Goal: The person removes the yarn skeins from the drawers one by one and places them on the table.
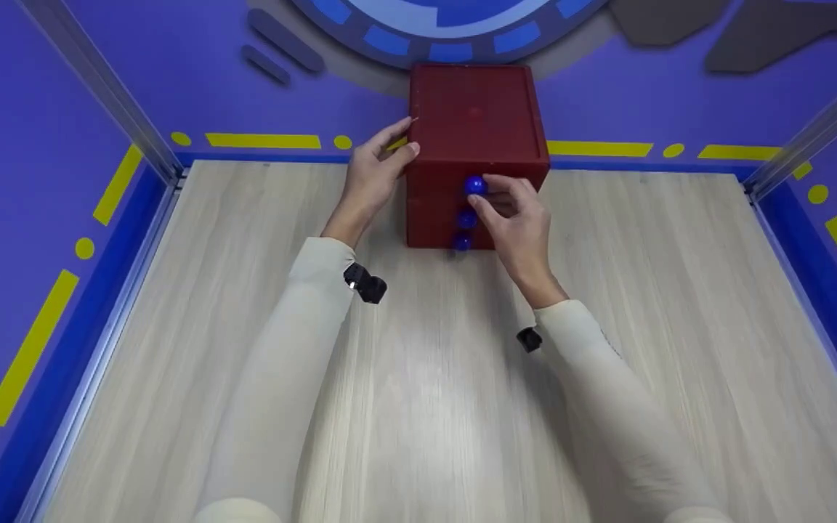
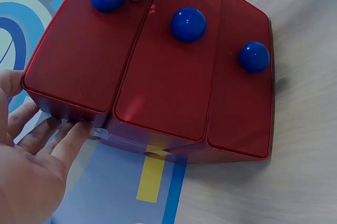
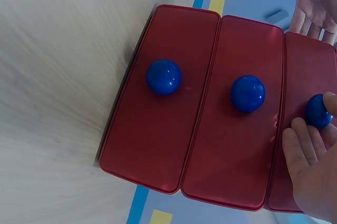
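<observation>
A red box with three stacked drawers [image 1: 433, 207] stands against the back wall, a round blue knob on each drawer front. My right hand [image 1: 524, 225] pinches the top knob [image 1: 474, 185] between thumb and fingers; the right wrist view shows this top knob [image 3: 318, 111] at its right edge. The middle knob [image 2: 188, 24] and bottom knob [image 2: 254, 57] are untouched. My left hand [image 1: 375, 174] rests on the left side of the box near its top, fingers extended; in the left wrist view these fingers [image 2: 50, 134] lie along the side of the top drawer.
Beneath the box is a light wood-grain table [image 1: 404, 407]. Blue printed panels with yellow marks [image 1: 262, 141] rise behind it and on both sides, joined by metal corner posts [image 1: 110, 94].
</observation>
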{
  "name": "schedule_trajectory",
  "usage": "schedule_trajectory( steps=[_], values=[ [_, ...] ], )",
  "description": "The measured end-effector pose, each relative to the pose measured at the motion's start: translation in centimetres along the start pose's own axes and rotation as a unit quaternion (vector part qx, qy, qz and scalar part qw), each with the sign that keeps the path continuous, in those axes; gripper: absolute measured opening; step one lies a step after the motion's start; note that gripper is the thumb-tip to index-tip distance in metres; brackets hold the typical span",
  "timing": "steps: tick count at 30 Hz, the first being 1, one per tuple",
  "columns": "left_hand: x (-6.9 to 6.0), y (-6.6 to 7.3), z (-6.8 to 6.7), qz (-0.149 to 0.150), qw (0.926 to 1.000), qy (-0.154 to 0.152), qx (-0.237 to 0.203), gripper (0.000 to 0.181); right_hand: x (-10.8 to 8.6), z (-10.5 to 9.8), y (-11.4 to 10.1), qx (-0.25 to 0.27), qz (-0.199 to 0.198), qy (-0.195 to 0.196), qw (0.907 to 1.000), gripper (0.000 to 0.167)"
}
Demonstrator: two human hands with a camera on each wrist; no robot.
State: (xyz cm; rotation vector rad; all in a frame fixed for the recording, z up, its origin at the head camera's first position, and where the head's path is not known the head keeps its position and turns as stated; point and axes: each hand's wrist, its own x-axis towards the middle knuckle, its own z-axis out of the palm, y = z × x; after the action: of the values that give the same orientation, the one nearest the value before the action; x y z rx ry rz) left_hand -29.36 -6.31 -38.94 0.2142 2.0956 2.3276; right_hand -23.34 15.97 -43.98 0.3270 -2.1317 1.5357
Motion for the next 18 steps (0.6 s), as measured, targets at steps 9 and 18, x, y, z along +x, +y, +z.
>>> schedule_trajectory(
  steps=[9,18],
  values=[
    [0.10,0.09,-0.14,-0.014,0.9999,0.002,-0.002,0.048,-0.05,0.32,-0.18,-0.013,-0.007,0.014,0.9998,0.032],
    [0.38,0.02,-0.12,0.003,0.9998,0.015,0.016,0.047,0.03,0.35,-0.19,-0.023,-0.010,0.016,0.9996,0.030]
  ],
)
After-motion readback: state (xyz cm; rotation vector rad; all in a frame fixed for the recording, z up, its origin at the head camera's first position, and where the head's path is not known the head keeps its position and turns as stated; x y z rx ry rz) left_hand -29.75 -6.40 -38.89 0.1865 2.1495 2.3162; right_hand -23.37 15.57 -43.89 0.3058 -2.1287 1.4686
